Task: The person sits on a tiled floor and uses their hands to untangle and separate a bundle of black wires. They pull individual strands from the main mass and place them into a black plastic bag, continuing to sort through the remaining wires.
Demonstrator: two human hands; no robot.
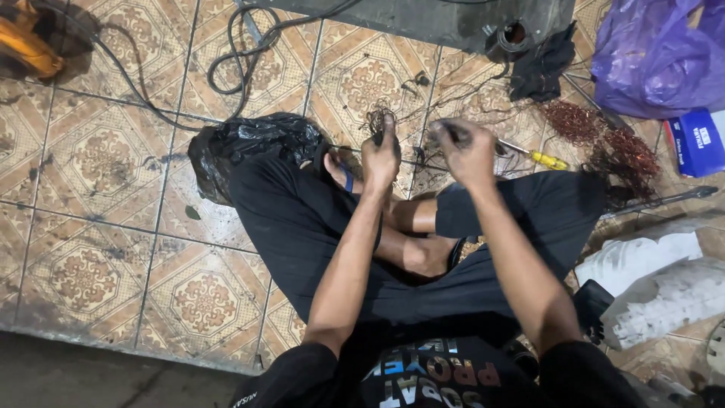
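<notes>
The left hand is closed in a fist around a small tangle of thin dark wire, whose frayed, springy strands rise above the knuckles. The right hand is closed around a slim dark object, blurred in this view; its kind cannot be told. Both hands are held level, near each other, above the crossed legs in black trousers. The wire tangle is located at the top of the left fist, over the tiled floor just ahead of the knees. Its strands point mainly up and away from the body; no single long axis can be made out in the bundle.

Just beyond the right hand, a screwdriver with a yellow handle lies on the floor, its long axis running left to right, handle to the right. Further right, loose coils of reddish copper wire are spread in fuzzy heaps. A crumpled, glossy black plastic bag lies touching the left knee. A black cable loops across the tiles further out. A purple plastic bag and a blue box are placed at the upper right edge; white crumpled packaging lies at the lower right.

The floor is made of glazed square tiles with a brown ornamental pattern, worn and dusty. Open floor is available to the left of the legs; the right side is crowded.
</notes>
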